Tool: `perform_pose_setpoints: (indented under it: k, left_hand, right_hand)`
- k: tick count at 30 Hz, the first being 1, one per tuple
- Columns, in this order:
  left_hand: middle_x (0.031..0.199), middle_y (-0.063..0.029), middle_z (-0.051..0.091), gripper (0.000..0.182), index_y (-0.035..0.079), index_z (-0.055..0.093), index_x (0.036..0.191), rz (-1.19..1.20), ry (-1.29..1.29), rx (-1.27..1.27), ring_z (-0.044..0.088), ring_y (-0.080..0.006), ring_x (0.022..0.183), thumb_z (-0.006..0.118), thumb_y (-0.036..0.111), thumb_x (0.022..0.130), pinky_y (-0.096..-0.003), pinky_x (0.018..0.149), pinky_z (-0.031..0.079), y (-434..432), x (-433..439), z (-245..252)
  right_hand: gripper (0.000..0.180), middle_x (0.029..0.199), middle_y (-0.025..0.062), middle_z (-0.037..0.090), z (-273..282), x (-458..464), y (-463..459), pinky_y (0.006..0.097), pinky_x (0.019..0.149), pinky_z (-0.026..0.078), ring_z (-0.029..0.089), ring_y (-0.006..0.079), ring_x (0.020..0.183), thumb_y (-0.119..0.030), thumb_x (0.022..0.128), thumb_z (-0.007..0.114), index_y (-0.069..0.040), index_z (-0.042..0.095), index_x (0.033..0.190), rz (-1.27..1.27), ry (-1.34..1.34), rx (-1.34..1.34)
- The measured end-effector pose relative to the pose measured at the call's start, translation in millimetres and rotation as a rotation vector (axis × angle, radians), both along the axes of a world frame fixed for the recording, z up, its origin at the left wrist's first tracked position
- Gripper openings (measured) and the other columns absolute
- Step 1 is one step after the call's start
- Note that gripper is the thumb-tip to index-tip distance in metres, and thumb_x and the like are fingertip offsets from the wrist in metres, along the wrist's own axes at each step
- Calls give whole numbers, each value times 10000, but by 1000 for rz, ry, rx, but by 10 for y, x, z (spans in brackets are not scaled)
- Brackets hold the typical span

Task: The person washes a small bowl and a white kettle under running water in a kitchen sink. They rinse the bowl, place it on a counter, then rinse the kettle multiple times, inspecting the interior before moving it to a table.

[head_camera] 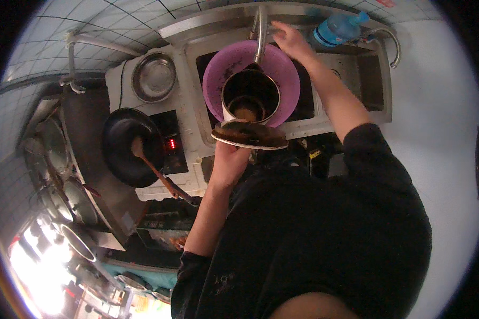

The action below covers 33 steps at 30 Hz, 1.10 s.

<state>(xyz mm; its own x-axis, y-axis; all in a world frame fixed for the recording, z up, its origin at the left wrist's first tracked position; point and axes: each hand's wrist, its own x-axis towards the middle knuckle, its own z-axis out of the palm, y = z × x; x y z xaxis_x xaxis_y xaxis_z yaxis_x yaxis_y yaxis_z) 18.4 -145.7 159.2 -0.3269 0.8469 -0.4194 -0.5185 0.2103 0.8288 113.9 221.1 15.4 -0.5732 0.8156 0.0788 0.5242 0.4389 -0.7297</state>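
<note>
My left hand grips the handle side of a kettle, the handle itself hidden under the raised lid. The kettle's inside is dark, with a brownish patch at the bottom. Its mouth lies beneath the end of a metal faucet, over a purple plastic basin in the sink. Whether water is running cannot be made out. My right hand is stretched out just right of the faucet, above the basin's far rim, with nothing seen in it.
Left of the sink, a black wok with a wooden spatula sits by a cooktop with a lit red display. Behind it is a steel bowl. A blue plastic water bottle and a second faucet stand at the right.
</note>
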Motion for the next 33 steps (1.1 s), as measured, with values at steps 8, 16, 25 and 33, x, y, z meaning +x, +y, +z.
perform_pose_setpoints:
  k: [8, 16, 25, 33]
  left_hand:
    - [1146, -65, 654, 439, 19, 535, 1280, -53, -3, -14, 626, -149, 1035, 667, -60, 869, -306, 898, 524, 152, -51, 35]
    - [1112, -54, 657, 379, 16, 568, 1228, -60, 149, 10, 625, -142, 1012, 655, -56, 867, -301, 893, 517, 178, -102, 29]
    - [1078, -51, 674, 354, 15, 582, 1208, -43, 135, -36, 625, -132, 1006, 646, -58, 868, -294, 904, 510, 232, -109, 33]
    - [1084, -53, 671, 374, 15, 560, 1240, -46, 84, 31, 627, -132, 1004, 665, -35, 884, -290, 902, 509, 175, -59, -125]
  right_hand:
    - [292, 962, 217, 697, -166, -272, 337, 542, 801, 526, 655, 451, 927, -343, 975, 573, -96, 722, 1021, 174, -279, 106]
    - [298, 998, 196, 710, -115, -70, 189, 525, 809, 536, 663, 442, 943, -328, 982, 547, -107, 733, 1057, 296, -295, 69]
    - [302, 1026, 192, 714, -82, -27, 113, 494, 821, 548, 676, 424, 942, -280, 961, 564, -117, 731, 1153, 299, -257, 33]
    - [363, 1135, 222, 690, -103, 16, 74, 450, 924, 530, 670, 397, 1052, -191, 932, 543, -53, 693, 1233, 339, -313, -25]
